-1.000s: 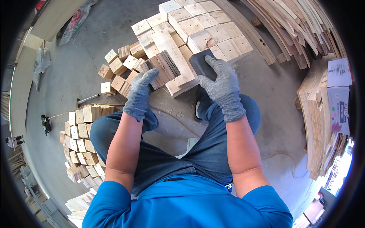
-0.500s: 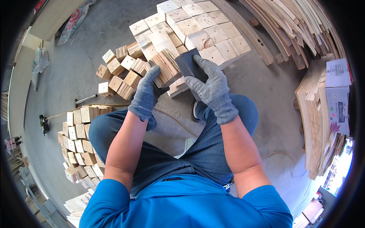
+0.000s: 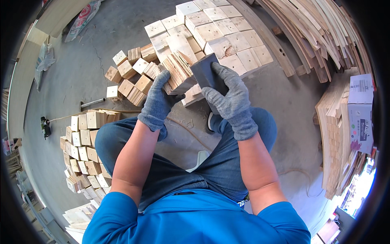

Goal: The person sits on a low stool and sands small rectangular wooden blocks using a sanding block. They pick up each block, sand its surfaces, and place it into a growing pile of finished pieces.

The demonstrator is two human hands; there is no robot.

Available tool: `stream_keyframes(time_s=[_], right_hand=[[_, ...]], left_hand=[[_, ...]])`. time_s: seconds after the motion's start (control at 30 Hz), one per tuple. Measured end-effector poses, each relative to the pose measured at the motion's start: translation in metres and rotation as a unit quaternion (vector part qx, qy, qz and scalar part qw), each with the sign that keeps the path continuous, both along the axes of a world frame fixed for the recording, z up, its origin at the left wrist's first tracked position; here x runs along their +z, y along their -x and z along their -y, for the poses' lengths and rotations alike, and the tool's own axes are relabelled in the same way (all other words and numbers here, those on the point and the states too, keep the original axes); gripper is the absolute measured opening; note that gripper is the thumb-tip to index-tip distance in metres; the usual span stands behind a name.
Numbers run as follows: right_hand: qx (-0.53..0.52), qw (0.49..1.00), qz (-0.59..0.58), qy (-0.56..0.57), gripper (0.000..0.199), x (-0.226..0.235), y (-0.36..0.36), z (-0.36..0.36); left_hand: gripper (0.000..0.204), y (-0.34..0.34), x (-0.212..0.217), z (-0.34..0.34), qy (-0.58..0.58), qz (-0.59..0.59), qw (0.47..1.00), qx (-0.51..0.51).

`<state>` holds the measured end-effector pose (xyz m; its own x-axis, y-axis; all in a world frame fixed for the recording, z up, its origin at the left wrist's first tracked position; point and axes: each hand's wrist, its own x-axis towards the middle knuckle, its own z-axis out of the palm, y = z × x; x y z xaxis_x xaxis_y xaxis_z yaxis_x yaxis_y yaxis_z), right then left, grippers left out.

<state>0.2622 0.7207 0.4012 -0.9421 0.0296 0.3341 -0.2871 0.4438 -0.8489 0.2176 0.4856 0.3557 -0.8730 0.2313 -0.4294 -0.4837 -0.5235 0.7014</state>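
Note:
My left hand, in a grey knit glove, grips a pale wooden block with rough grain on its upper face. My right hand, gloved the same way, presses a dark grey sanding pad against the block's right side. Both hands are raised above my knees, over the concrete floor. Just beyond the block lies a flat array of several square wooden blocks.
Loose small blocks lie scattered to the left of the hands. A stack of blocks stands by my left knee, with a metal tool and a cord beside it. Curved wooden slats and a cardboard box fill the right side.
Both hands have lifted the block and the pad up and toward me, away from the array on the floor. The left hand moved from my knee onto the block.

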Motion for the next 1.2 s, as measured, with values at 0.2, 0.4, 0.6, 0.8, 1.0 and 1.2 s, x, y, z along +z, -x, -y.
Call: stream_keyframes(time_s=[0.2,0.4,0.6,0.8,1.0,1.2], right_hand=[[-0.026,0.997,0.057,-0.043,0.07,0.0,0.004,-0.005],[-0.087,0.992,0.002,-0.095,0.068,-0.003,0.004,-0.014],[-0.033,0.995,-0.064,-0.064,0.071,0.001,0.003,-0.009],[-0.035,0.991,-0.055,-0.114,0.073,0.006,0.002,-0.006],[-0.022,0.99,-0.031,-0.137,0.074,0.002,0.001,-0.012],[0.002,0.981,-0.066,-0.183,0.075,0.011,-0.002,-0.019]], left_hand=[[0.072,-0.001,-0.005,0.008,0.019,-0.006,1.0,-0.023],[0.072,-0.008,0.013,-0.005,0.016,-0.024,0.999,-0.041],[0.072,0.003,-0.001,0.003,-0.005,-0.001,0.999,-0.032],[0.07,0.0,0.006,-0.004,0.058,0.016,0.998,-0.032],[0.07,-0.001,0.007,-0.006,0.055,0.014,0.997,-0.045],[0.073,-0.003,0.019,-0.011,0.045,0.028,0.998,-0.038]])
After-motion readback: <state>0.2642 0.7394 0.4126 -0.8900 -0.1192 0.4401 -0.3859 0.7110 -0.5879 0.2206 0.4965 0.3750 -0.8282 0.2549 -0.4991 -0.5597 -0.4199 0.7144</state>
